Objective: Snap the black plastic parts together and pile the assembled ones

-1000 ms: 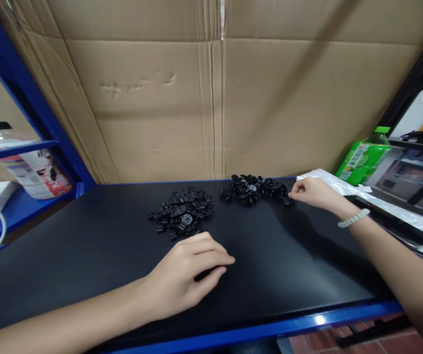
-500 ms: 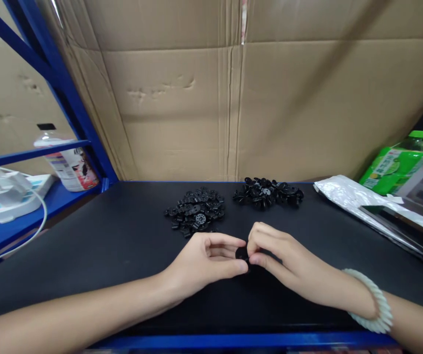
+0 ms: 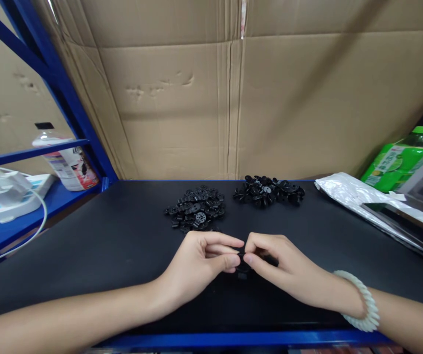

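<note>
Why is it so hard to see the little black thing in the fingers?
In the head view, the small black part pinched between the left hand and right hand sits against the black shelf top, so dark blends into dark; the foil bag shows glare, and the edges look bent.

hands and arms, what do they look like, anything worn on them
Both forearms are bare, with no sleeves in view and no gloves. The left hand wears nothing: no ring, watch or band shows. The right hand has a bracelet of pale, whitish-green rounded beads around its wrist.
</note>
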Tool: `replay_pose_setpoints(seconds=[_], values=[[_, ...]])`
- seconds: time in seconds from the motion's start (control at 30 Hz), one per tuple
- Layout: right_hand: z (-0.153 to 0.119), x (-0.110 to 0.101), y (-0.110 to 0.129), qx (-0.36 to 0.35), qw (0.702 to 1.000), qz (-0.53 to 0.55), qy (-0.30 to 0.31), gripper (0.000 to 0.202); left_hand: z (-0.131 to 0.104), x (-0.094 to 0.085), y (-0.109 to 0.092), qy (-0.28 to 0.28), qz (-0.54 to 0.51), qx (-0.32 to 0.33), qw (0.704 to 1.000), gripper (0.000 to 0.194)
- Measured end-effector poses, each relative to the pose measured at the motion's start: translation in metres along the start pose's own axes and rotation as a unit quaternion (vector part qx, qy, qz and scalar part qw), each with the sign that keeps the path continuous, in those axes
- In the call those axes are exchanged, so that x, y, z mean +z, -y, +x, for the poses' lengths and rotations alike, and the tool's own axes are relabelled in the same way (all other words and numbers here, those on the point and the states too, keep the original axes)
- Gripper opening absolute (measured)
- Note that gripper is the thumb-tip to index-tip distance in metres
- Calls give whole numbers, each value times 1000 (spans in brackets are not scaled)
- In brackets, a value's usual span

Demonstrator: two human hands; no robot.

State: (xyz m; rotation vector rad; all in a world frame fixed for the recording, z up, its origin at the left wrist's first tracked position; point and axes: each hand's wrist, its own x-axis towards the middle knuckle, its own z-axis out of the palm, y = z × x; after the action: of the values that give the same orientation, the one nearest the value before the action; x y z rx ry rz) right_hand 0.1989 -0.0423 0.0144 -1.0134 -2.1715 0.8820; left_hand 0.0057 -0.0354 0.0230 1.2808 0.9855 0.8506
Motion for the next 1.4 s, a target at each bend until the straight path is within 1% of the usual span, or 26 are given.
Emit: replay_pose_setpoints(seconds=[0.17,0.27,0.37,0.43,0.47,0.53,0.57,0.63,0.7,0.77,0.83,0.9,0.97,1.0,1.03,1.07,1.13,1.2,1.27,1.33,1.4], values=[[0,2,1,-7,1000,2,-21,26,1,-3,2,16,-14,4,1000,15],[0,2,-1,-1,999,25,-24,28,3,-5,3,21,6,22,1000,14],[0,-1,-2,19,999,47,-11,30,7,-10,0,20,67,59,996,15],[1,-4,-4,34,998,55,-4,29,14,-18,-5,-4,136,107,985,16],[1,-5,-4,39,998,56,-4,28,18,-25,-9,-25,175,136,975,16],[3,-7,-6,44,997,57,-9,26,29,-40,-15,-78,254,192,945,18],[3,-8,-7,45,997,54,-9,26,35,-49,-18,-101,294,209,927,20],[4,-7,-8,41,998,46,-5,26,47,-66,-21,-146,394,234,877,21],[3,-6,-8,34,999,34,3,27,56,-79,-20,-181,435,248,846,21],[2,-5,-7,31,999,14,0,27,59,-83,-17,-205,448,265,829,23],[3,-7,-9,29,999,-19,-11,25,57,-78,-13,-208,456,290,815,22],[7,-15,-16,22,997,-64,-27,23,48,-66,-10,-174,466,338,799,18],[14,-31,-30,14,990,-123,-65,19,38,-51,-5,-97,477,401,776,16],[17,-43,-39,15,983,-155,-98,17,33,-44,-3,-48,478,426,766,17],[19,-56,-49,28,969,-193,-151,14,28,-38,0,-2,479,443,758,18],[21,-71,-61,46,958,-207,-191,12,25,-33,3,36,480,450,753,19],[22,-101,-83,81,936,-228,-256,13,20,-27,8,84,482,452,745,20],[19,-128,-102,115,914,-252,-295,15,19,-25,11,103,483,449,745,20],[15,-147,-115,133,906,-272,-296,16,20,-26,13,109,475,447,750,21],[11,-156,-123,140,906,-285,-281,18,21,-27,13,108,463,447,758,22],[10,-157,-127,143,908,-289,-266,19,22,-27,12,107,454,450,762,22]])
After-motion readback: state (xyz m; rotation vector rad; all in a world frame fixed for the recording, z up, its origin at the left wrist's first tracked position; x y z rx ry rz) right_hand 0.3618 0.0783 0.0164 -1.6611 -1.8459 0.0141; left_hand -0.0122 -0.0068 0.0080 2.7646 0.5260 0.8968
